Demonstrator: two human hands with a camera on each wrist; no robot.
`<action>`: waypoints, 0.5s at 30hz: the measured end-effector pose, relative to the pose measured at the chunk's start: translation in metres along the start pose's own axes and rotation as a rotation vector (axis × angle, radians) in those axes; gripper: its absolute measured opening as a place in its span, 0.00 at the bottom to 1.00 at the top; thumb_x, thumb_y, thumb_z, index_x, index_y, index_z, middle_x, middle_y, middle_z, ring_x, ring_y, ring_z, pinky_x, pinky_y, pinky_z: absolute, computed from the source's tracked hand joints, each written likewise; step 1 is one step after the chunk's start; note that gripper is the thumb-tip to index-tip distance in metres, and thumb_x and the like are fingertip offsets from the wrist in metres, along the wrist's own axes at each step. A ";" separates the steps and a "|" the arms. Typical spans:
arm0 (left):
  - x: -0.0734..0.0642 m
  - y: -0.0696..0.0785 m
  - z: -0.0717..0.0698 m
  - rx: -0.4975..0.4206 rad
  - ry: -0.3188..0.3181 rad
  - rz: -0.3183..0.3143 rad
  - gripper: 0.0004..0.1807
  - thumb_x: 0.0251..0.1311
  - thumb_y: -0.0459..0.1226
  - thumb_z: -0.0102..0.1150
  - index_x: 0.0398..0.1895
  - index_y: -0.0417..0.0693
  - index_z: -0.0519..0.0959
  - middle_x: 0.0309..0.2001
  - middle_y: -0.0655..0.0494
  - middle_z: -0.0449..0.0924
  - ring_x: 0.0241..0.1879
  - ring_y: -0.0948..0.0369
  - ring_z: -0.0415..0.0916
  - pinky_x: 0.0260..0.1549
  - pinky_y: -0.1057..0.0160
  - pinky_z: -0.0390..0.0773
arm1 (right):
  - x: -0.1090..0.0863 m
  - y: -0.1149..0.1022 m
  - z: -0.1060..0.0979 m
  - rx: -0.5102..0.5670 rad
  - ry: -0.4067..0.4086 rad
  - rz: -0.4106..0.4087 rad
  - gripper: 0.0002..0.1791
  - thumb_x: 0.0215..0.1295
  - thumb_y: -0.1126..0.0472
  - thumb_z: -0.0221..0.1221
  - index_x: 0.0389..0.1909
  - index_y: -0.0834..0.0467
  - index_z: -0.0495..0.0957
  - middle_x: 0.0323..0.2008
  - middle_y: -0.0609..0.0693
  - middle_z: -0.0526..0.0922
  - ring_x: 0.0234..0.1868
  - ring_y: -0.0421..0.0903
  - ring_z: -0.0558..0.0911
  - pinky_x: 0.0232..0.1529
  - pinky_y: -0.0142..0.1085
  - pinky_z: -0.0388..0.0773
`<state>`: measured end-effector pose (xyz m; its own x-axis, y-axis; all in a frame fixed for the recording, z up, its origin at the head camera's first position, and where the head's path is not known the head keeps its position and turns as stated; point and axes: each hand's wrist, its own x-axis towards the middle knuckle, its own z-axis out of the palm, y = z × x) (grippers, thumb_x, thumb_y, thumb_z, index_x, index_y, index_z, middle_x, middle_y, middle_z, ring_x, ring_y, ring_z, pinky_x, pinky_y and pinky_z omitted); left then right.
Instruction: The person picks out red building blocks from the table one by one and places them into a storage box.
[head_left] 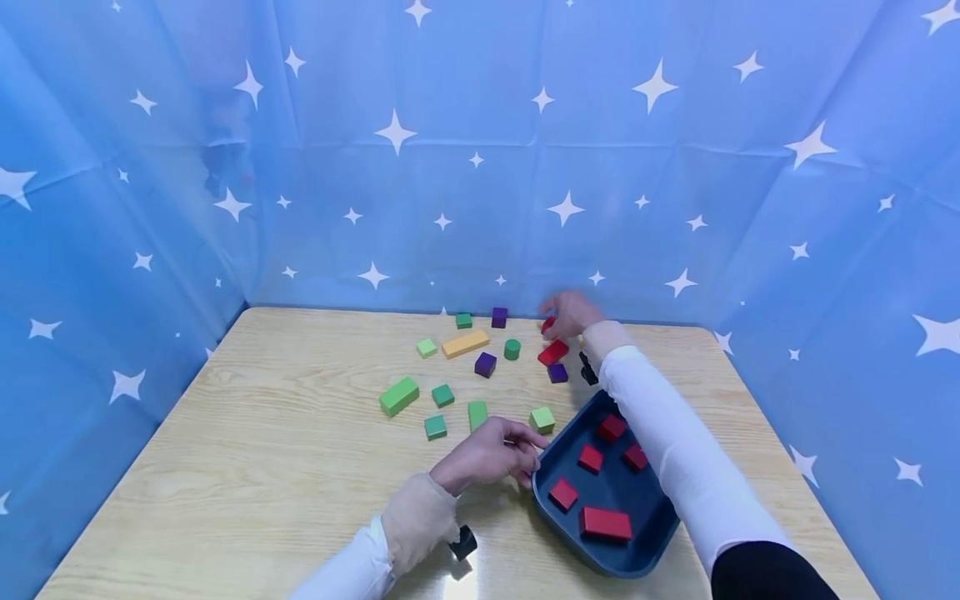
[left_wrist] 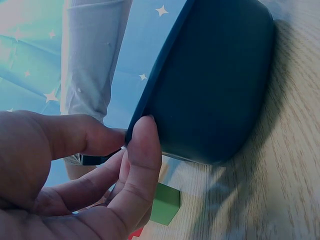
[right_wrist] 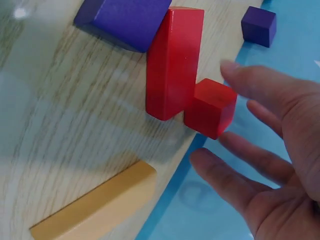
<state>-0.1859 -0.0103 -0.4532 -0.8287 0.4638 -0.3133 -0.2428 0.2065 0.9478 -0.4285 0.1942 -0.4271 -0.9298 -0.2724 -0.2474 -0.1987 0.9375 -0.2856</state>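
Observation:
My left hand [head_left: 491, 454] pinches the rim of a dark blue bin [left_wrist: 210, 85] between thumb and fingertips, as the left wrist view shows. Inside the bin lie several red cubes [head_left: 590, 458] and a longer red block [head_left: 606, 524]. At the table's far edge my right hand [head_left: 573, 314] reaches over a red cube [right_wrist: 211, 108], with thumb and fingers spread on either side of it. The fingertips are right beside the cube's faces. A red rectangular block [right_wrist: 172, 65] stands against that cube, and a purple block [right_wrist: 122, 22] adjoins the red block.
Green blocks [head_left: 399, 396], a green cylinder [head_left: 512, 349], purple cubes [head_left: 485, 364] and a yellow-orange block [head_left: 465, 343] are scattered left of the right hand. Another yellow-orange block [right_wrist: 95, 205] lies near it. A blue starry curtain [head_left: 480, 167] hangs behind the table [head_left: 247, 450].

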 end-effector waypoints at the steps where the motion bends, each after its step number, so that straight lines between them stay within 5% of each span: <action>1: 0.000 0.000 0.000 0.000 0.001 -0.001 0.14 0.62 0.24 0.60 0.48 0.42 0.86 0.34 0.50 0.81 0.27 0.59 0.80 0.35 0.61 0.88 | 0.001 -0.001 0.001 0.003 0.002 0.003 0.32 0.60 0.58 0.72 0.65 0.56 0.78 0.62 0.59 0.78 0.57 0.54 0.78 0.59 0.49 0.80; 15: 0.000 -0.001 0.001 -0.001 0.007 0.006 0.14 0.62 0.23 0.60 0.47 0.44 0.86 0.33 0.50 0.81 0.27 0.59 0.80 0.33 0.61 0.88 | 0.013 0.000 0.012 0.024 0.022 0.004 0.19 0.59 0.70 0.67 0.54 0.59 0.85 0.54 0.59 0.84 0.49 0.52 0.81 0.38 0.34 0.84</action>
<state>-0.1851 -0.0094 -0.4545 -0.8337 0.4587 -0.3076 -0.2387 0.2030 0.9496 -0.4365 0.1884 -0.4418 -0.9373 -0.2633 -0.2282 -0.1875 0.9332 -0.3066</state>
